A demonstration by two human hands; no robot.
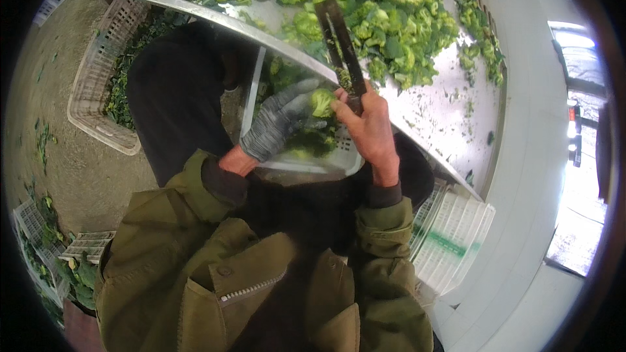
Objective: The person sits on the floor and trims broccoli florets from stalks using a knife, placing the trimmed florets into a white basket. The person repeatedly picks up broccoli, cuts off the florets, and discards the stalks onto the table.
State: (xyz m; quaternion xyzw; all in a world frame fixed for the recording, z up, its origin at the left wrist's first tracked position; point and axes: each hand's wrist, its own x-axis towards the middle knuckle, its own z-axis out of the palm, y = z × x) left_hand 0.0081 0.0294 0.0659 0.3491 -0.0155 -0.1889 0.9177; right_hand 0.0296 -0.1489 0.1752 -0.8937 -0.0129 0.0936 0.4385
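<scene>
My right hand (368, 120) grips a dark slotted blade (337, 41) that points up and away from me. A small broccoli floret (322, 102) sits between the thumb and fingertip of that hand and the fingers of my left hand (281, 117), which wears a grey glove. The left fingers are stretched out and partly blurred; whether they grip the floret is not clear. Green scraps stick in the blade's slot near my fingers. Below both hands, between my knees, stands a white plastic crate (313, 170) with broccoli pieces (310, 144) in it.
A metal-edged table (415, 107) carries a large heap of broccoli florets (386, 24). At left, a crate (90, 88) holds green trimmings. White crates (447, 239) stand by my right side. More crates (36, 230) with leaves are at lower left. Scraps litter the floor (98, 181).
</scene>
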